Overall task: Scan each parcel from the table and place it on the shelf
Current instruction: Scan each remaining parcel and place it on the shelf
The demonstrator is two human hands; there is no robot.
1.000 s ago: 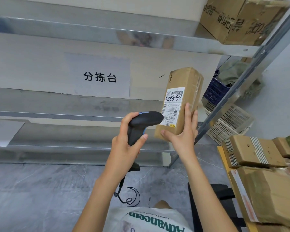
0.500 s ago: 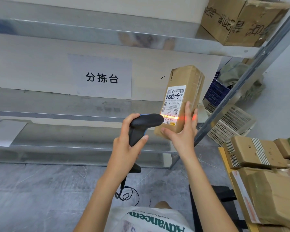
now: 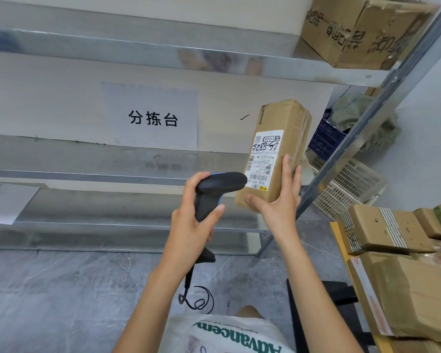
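My right hand [image 3: 278,200] holds a tall brown cardboard parcel [image 3: 288,123] upright by its lower end, thumb underneath and fingers up its right side. A white shipping label [image 3: 264,154] with a handwritten number faces me. My left hand [image 3: 191,220] grips a black handheld barcode scanner [image 3: 219,187], whose nose points at the label's lower edge from the left, almost touching it. No red beam shows on the label. Both are held in front of the metal shelf [image 3: 112,174].
More taped brown parcels [image 3: 382,228] are piled on the table [image 3: 341,248] at the right. A large cardboard box [image 3: 362,29] sits on the upper shelf. Plastic crates [image 3: 346,184] stand behind the slanted shelf post [image 3: 362,123]. A paper sign [image 3: 150,115] hangs on the wall.
The scanner's red line lay across the label half a second ago and is now gone. Parcel and hands have hardly moved.
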